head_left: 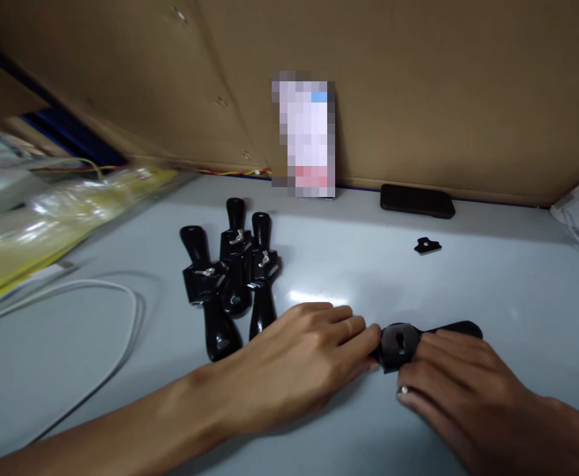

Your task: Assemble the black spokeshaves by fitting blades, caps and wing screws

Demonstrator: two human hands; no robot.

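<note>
A black spokeshave (461,327) lies across the tabletop in front of me, its dark blade (393,344) with a keyhole-shaped slot showing at the middle. My left hand (314,350) is closed around its left end, hiding that handle. From the right, my right hand (463,390) has its fingers closed over the body beside the blade; part of the right handle sticks out behind them. A small pale spot shows at the right thumb tip, too small to make out. Beyond the hands rests a small black lever cap (427,245) with a hole in it.
Three black spokeshaves (210,284) with silvery thumbscrews lie together left of centre. A dark phone-like slab (417,201) sits near the brown back panel (443,92), where a blurred-out upright screen (307,139) leans. A white cable (133,311) and plastic wrapping (86,205) occupy the left.
</note>
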